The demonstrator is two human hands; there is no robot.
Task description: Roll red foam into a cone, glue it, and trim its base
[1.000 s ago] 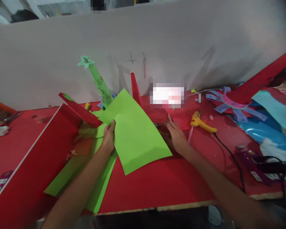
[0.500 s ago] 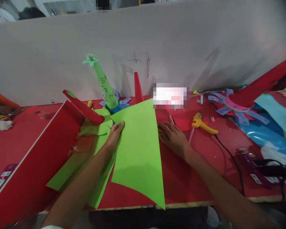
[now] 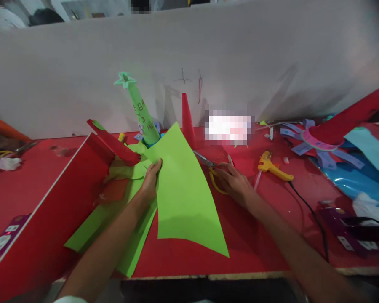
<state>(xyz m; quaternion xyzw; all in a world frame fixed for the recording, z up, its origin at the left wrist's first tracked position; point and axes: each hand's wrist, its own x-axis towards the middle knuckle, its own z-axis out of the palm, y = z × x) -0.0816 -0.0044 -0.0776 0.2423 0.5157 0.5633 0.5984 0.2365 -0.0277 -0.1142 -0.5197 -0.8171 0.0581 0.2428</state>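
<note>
A large sheet of green paper [image 3: 185, 189] with a curved lower edge is held at its left side by my left hand [image 3: 151, 179], the thumb on top. To the right of the sheet, my right hand [image 3: 235, 183] has its fingers on the yellow handles of a pair of scissors [image 3: 212, 166]. The metal blades point up and left, toward the sheet's right edge, and their tips are at that edge. Under my left forearm lie more green paper pieces [image 3: 94, 223].
A red cone [image 3: 187, 120] and a green cone with a star [image 3: 142, 113] stand behind. A yellow glue gun [image 3: 274, 166] with a black cord lies right. A red board [image 3: 53, 202] leans at left, beside a red tube [image 3: 115, 143].
The green sheet has turned, its top corner now further left and its lower corner further right and higher. The scissors' blades and yellow handle have come into clearer view beside my right hand.
</note>
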